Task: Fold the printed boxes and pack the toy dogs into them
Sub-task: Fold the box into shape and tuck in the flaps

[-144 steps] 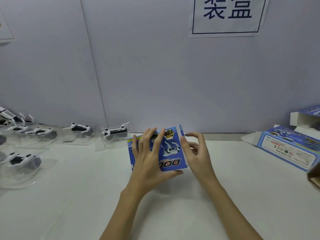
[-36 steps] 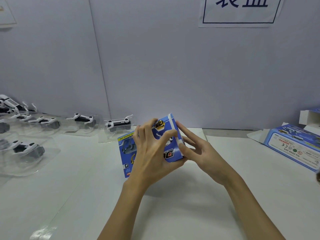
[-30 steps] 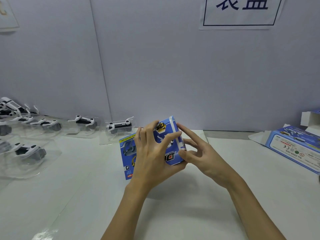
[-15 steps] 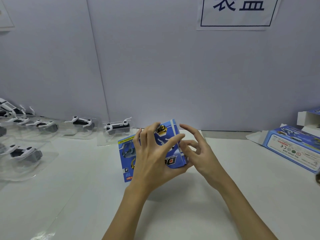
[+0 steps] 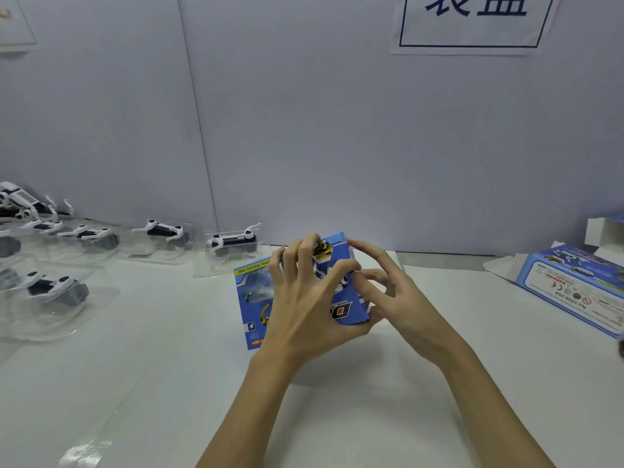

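A blue printed box stands upright on the white table, just in front of me. My left hand grips it from the near side, fingers curled over its top edge and thumb across its front face. My right hand is at the box's right end, fingertips touching the side flap there. Toy dogs in clear plastic trays sit along the left: one close behind the box, another further left, and one nearer to me. What is inside the held box is hidden.
Two more blue printed boxes lie at the right edge, one flat with its white flap open and one behind it. A grey partition wall closes the back of the table, with a paper sign on it.
The box was turned from flat-facing to angled, with its right end toward my right hand. My right fingers worked along that end flap. Over the last half second little has moved.
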### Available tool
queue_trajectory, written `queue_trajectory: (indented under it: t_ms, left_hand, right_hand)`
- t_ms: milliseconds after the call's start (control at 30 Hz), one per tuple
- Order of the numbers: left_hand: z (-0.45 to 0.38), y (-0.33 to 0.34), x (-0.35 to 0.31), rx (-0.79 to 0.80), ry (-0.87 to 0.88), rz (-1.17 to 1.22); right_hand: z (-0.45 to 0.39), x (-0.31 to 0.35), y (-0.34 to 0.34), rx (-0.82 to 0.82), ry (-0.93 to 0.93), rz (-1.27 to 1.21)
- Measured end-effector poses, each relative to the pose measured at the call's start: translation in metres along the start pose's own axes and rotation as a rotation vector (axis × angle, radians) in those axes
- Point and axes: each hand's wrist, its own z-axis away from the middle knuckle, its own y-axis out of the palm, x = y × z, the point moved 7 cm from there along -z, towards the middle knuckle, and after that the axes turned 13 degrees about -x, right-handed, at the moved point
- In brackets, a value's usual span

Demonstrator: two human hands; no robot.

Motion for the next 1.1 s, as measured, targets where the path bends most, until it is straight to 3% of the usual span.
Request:
queue_trajectory:
  t_ms: [200, 633, 900, 1100]
  left_hand:
    - [0.001, -0.001, 0.003, 0.028, 0.003, 0.007]
    - [0.0, 0.001, 0.005, 0.042, -0.013, 0.027]
    - [0.002, 0.004, 0.008, 0.031, -0.045, 0.065]
    - [0.001, 0.003, 0.011, 0.007, -0.083, 0.131]
  right_hand:
    - [0.0, -0.009, 0.002, 0.016, 0.027, -0.034]
    - [-0.001, -0.008, 0.005, -0.166, -0.021, -0.03]
    - [0.004, -0.007, 0.003, 0.01, 0.028, -0.049]
    - [0.005, -0.01, 0.009, -0.084, 0.013, -0.018]
